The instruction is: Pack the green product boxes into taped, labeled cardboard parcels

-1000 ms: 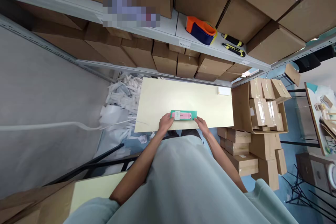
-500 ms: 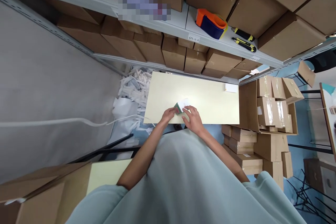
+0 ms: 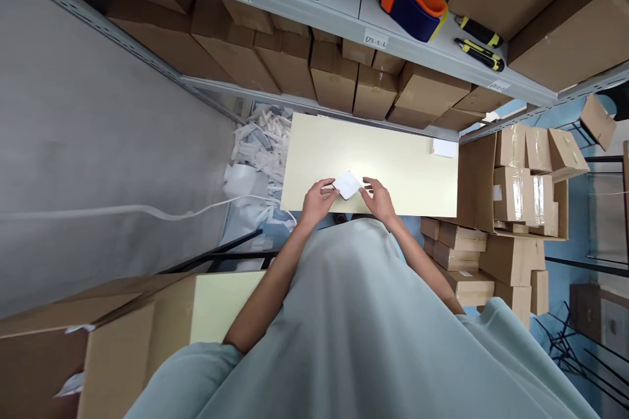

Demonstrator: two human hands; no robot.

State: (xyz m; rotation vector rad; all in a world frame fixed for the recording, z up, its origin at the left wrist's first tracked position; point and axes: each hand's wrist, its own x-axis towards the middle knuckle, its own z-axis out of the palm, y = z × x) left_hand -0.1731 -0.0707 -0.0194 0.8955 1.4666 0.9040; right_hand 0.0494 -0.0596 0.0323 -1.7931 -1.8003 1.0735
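A small white square box (image 3: 346,184) is over the pale yellow table (image 3: 373,150), near its front edge, with its white face up. My left hand (image 3: 318,201) is at the box's left corner, its fingers closed on that edge. On the other side my right hand (image 3: 378,199) has its thumb at the right corner, the index finger raised a little apart from it. A second white box (image 3: 443,148) lies at the table's back right corner.
Shelves with brown boxes (image 3: 334,75) run behind the table; an orange and blue tape dispenser (image 3: 413,5) and two cutters (image 3: 479,42) lie there. Stacked cartons (image 3: 511,193) stand right, white scraps (image 3: 265,144) left. A white cable (image 3: 147,211) hangs at the left.
The box has turned: its green side no longer shows and the white face is up. My right hand has moved from its top to its right corner. The view has shifted.
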